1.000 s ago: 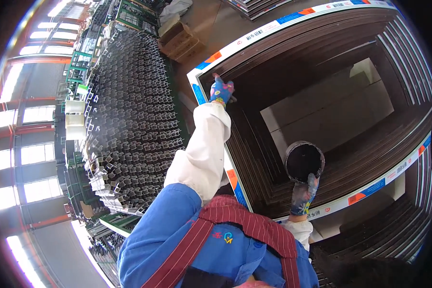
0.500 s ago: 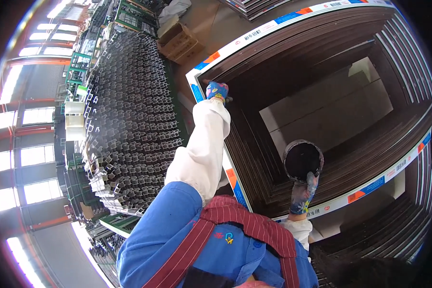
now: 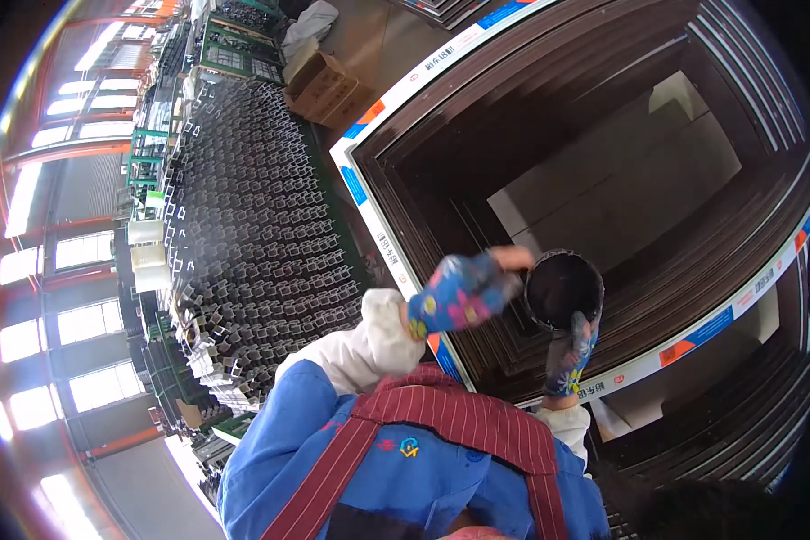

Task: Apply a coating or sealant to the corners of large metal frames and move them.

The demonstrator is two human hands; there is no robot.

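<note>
My right hand (image 3: 571,360), in a stained blue flowered glove, grips a dark round pot (image 3: 563,290) by its near side, with the thumb over the rim. The pot's inside looks black, and I cannot make out what is in it. My left hand (image 3: 463,295), in a matching glove with dark-stained fingers, is just left of the pot, apart from its rim and blurred. Its fingers look curled in; a bare-looking fingertip points toward the pot. What it holds, if anything, is hidden. Both hands are over a stack of dark brown rectangular frames (image 3: 405,193).
White, blue and orange printed tape (image 3: 382,241) lines the top frame's edges. A large pile of metal profiles (image 3: 261,198) stands to the left. Cardboard boxes (image 3: 326,90) lie at the far left of the frames. Another stack of frames (image 3: 738,432) is at the near right.
My left hand has come back from the frames' far left corner to beside the pot, its arm now bent. My right hand still grips the pot in nearly the same place.
</note>
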